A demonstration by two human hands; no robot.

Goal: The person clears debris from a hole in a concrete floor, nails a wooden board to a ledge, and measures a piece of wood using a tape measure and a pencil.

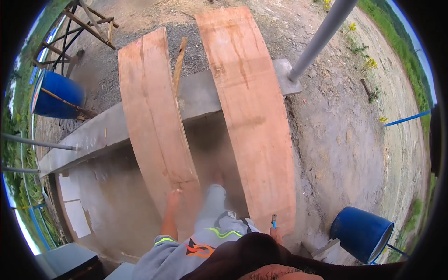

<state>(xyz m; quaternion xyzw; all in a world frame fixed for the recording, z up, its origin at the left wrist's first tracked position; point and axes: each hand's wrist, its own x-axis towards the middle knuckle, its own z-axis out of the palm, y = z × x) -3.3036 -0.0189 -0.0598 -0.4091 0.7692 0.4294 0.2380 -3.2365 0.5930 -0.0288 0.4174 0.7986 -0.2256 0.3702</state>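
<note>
The right hand (277,235) has its fingers closed around a hammer (274,220) at the near end of the right board (254,126); the left hand (173,198) meets the left board (151,107), its finger state unclear. The step in hand appears to be steadying this board, the next move calling for firm support. Both boards, reddish and marked, lie across a concrete ledge (198,97).

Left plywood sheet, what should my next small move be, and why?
Perhaps lay the blue-handled tool, apparently a hammer, on the right plywood sheet: your right hand grips the tool, while only your left hand is at the left plywood sheet, so freeing the right hand might let both steady that sheet.
</note>
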